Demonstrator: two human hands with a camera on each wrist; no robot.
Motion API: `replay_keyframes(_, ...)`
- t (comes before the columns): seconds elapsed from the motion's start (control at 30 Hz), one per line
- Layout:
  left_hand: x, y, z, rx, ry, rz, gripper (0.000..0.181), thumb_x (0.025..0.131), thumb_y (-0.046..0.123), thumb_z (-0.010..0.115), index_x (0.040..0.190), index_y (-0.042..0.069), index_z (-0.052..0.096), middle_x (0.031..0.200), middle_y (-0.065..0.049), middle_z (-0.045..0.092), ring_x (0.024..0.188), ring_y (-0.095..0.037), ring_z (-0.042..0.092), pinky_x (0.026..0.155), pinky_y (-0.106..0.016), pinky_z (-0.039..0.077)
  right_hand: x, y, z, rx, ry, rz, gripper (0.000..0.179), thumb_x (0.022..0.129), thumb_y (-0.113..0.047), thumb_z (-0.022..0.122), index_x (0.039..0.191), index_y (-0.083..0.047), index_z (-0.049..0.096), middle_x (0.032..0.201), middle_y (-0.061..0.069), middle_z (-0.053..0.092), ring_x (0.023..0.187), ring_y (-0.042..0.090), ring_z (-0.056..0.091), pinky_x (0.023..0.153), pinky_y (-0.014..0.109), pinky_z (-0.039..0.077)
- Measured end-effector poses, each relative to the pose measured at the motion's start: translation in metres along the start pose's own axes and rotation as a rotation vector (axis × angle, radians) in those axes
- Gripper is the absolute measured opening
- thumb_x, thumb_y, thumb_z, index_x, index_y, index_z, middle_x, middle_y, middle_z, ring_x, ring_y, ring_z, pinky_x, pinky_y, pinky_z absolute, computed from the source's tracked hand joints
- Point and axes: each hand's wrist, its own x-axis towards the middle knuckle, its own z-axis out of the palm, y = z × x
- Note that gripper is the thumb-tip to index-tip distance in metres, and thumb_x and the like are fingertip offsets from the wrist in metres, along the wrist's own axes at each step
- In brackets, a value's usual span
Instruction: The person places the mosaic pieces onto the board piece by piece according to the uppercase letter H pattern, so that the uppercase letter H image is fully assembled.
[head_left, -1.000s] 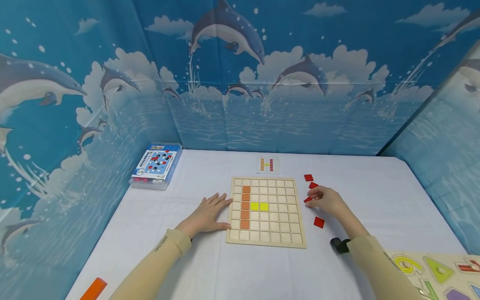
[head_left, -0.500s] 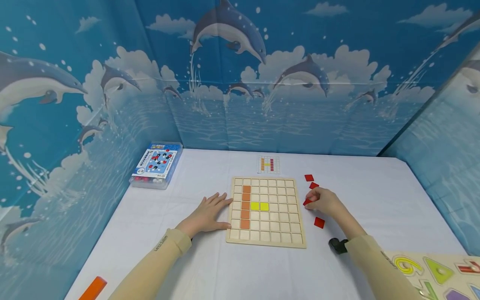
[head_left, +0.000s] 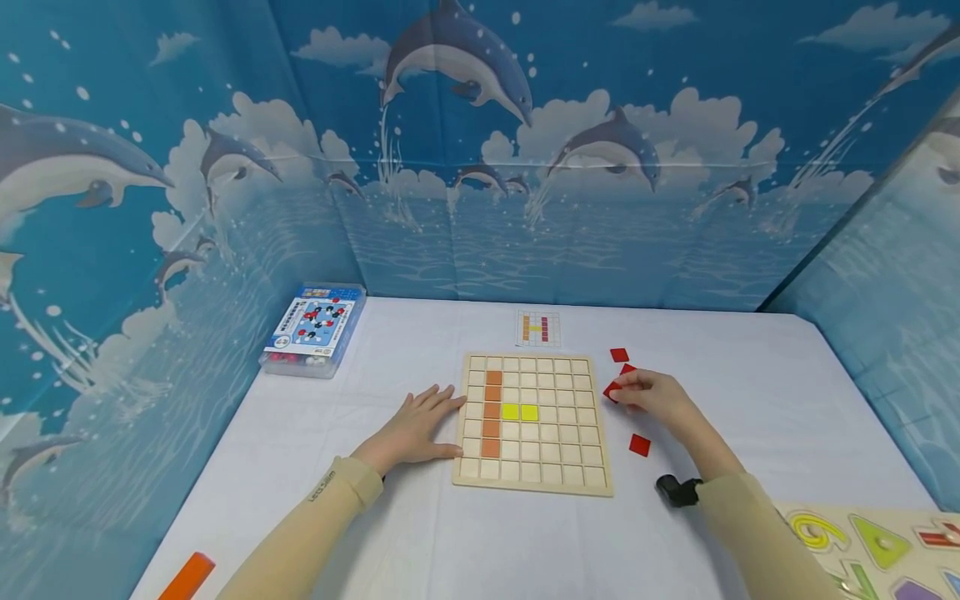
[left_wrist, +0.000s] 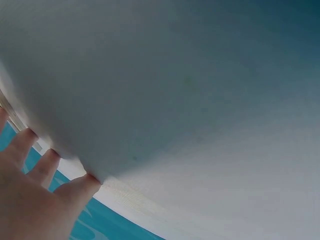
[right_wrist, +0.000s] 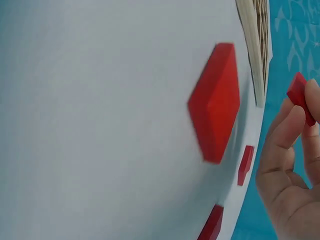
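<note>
A wooden grid board (head_left: 550, 452) lies on the white table. One column of it bears several orange tiles (head_left: 491, 428), and two yellow tiles (head_left: 528, 413) sit side by side to their right. My left hand (head_left: 411, 429) rests with spread fingers along the board's left edge. Just right of the board, my right hand (head_left: 662, 402) pinches a red square tile (right_wrist: 298, 93) between thumb and fingers, tilted. Loose red tiles lie around that hand: one at the far side (head_left: 618, 355), one partly hidden behind the fingers (head_left: 628, 368), and one nearer me (head_left: 640, 445).
Behind the board lies a small pattern card (head_left: 537, 330). A clear plastic box (head_left: 311, 332) stands at the back left. An orange block (head_left: 187, 577) is at the front left, and a shape puzzle board (head_left: 873, 542) at the front right. Dolphin-print curtains (head_left: 480, 242) surround the table.
My right hand has lifted the red tile from the table and shifted it slightly away from me. The left hand has stayed at the board's edge.
</note>
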Motion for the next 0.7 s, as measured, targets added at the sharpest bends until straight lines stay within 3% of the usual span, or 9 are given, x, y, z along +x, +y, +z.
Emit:
replay_keyframes(0.3,0.001,0.0,0.0,0.001,-0.004,-0.009,0.085,0.084,0.054,0.072,0.154,0.025,0.034,0.163,-0.007,0.028,0.152,-0.033,0.019,0.12,-0.063,0.015,0.013,-0.026,0.014,0.102,-0.024,-0.033,0.045,0.09,-0.034,0.072,0.124,-0.005,0.06,0.095,-0.005,0.069,0.087,0.012,0.059,0.077,0.022,0.052)
replay_keyframes(0.7,0.0,0.002,-0.001,-0.004,-0.01,-0.011,0.085,0.084,0.053,0.072,0.154,0.024,0.035,0.163,-0.008,0.027,0.152,-0.034,0.018,0.12,-0.063,0.014,0.033,-0.061,0.042,0.102,-0.027,-0.019,0.033,0.094,-0.022,0.067,0.122,-0.005,0.065,0.106,0.009,0.068,0.085,0.02,0.06,0.076,0.026,0.054)
